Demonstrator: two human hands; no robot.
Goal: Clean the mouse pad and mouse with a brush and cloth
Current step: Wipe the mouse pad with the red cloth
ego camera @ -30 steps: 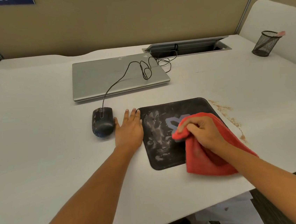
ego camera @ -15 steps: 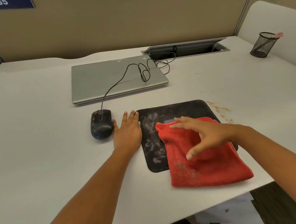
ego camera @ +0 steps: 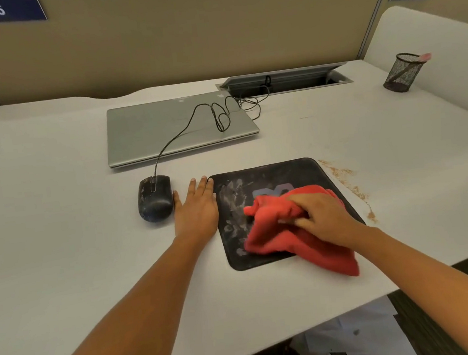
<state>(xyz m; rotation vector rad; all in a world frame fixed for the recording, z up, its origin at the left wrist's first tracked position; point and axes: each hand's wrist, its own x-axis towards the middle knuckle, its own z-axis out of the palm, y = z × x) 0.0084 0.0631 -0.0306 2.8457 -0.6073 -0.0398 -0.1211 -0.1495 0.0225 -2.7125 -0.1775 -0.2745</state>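
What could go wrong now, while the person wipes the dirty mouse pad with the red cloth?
1. The red cloth may smear the whitish marks across the mouse pad rather than lift them.
2. The cloth hangs past the pad's near right corner; a wide stroke by the right hand might drag the brown crumbs back onto the pad.
3. The left hand lies flat beside the pad, hardly on it, so the pad could slide.

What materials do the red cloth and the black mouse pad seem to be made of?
Red cloth: soft, fuzzy fabric, probably microfibre or terry; it bunches into limp folds under the right hand. Mouse pad: thin and flat with a matte, cloth-like top, likely over rubber; pale dusty smears cling to it.
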